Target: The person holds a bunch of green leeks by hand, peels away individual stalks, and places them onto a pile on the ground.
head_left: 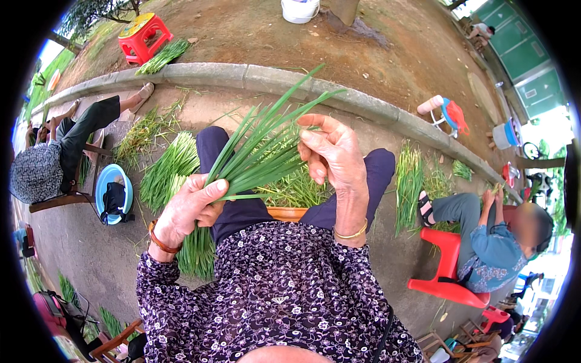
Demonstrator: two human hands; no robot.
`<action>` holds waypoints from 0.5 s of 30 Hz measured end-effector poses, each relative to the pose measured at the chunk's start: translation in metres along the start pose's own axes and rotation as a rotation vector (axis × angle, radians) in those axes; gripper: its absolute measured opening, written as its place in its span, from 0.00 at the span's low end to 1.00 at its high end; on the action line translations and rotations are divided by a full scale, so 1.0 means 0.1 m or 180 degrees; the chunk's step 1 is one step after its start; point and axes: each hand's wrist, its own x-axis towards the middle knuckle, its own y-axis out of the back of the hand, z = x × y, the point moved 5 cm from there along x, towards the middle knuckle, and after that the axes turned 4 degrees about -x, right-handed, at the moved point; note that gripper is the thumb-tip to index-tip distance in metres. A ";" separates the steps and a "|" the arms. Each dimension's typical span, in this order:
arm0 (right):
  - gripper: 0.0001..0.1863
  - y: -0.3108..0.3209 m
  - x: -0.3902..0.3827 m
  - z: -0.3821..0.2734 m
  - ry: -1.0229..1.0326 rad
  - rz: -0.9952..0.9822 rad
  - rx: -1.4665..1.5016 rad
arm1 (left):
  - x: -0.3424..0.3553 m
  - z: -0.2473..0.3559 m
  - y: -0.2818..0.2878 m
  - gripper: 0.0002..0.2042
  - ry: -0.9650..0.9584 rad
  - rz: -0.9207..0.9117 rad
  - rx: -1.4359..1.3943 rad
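My left hand (pixel 192 204) is closed round the lower end of a bunch of long green garlic chives (pixel 257 148), which fans up and to the right above my lap. Close beside the leaves' upper right side is my right hand (pixel 336 148), thumb and forefinger pinched together; whatever lies between them is too small to make out. Between my knees, an orange-rimmed container (pixel 287 213) shows behind the bunch, with loose green and yellowish leaves (pixel 296 189) above it. A thick heap of chives (pixel 171 162) lies on the ground by my left leg, and another bundle (pixel 196 254) sits beneath my left forearm.
A stone kerb (pixel 212 75) curves across ahead, with bare soil beyond. At left, a blue basin (pixel 126 180) holds a dark bag near a seated person (pixel 39 172). Someone on a red chair (pixel 445 266) sits at right, near more chives (pixel 409 187). A red stool (pixel 145 41) stands far left.
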 end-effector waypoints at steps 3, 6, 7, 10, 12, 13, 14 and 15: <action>0.13 -0.02 -0.01 -0.01 -0.0021 -0.0069 0.0039 | 0.00 0.00 0.00 0.15 0.0019 -0.0122 -0.0067; 0.13 -0.03 -0.01 0.00 -0.0033 -0.0125 0.0017 | 0.00 0.00 -0.01 0.15 0.0041 -0.0203 -0.0125; 0.13 -0.03 -0.01 0.00 -0.0036 -0.0149 0.0003 | 0.00 0.00 -0.02 0.15 0.0046 -0.0212 -0.0139; 0.13 -0.04 -0.02 -0.02 -0.0033 -0.0131 0.0001 | 0.00 0.00 -0.02 0.16 0.0061 -0.0250 -0.0156; 0.13 -0.05 -0.03 -0.02 -0.0055 -0.0160 -0.0035 | 0.01 -0.01 -0.03 0.16 0.0085 -0.0257 -0.0169; 0.13 -0.06 -0.03 -0.02 -0.0066 -0.0174 -0.0054 | 0.01 -0.01 -0.03 0.16 0.0096 -0.0261 -0.0175; 0.13 -0.06 -0.03 -0.02 -0.0056 -0.0200 -0.0063 | 0.00 -0.01 -0.03 0.16 0.0105 -0.0258 -0.0167; 0.13 -0.06 -0.03 -0.02 -0.0049 -0.0227 -0.0071 | 0.00 0.00 -0.04 0.16 0.0114 -0.0253 -0.0160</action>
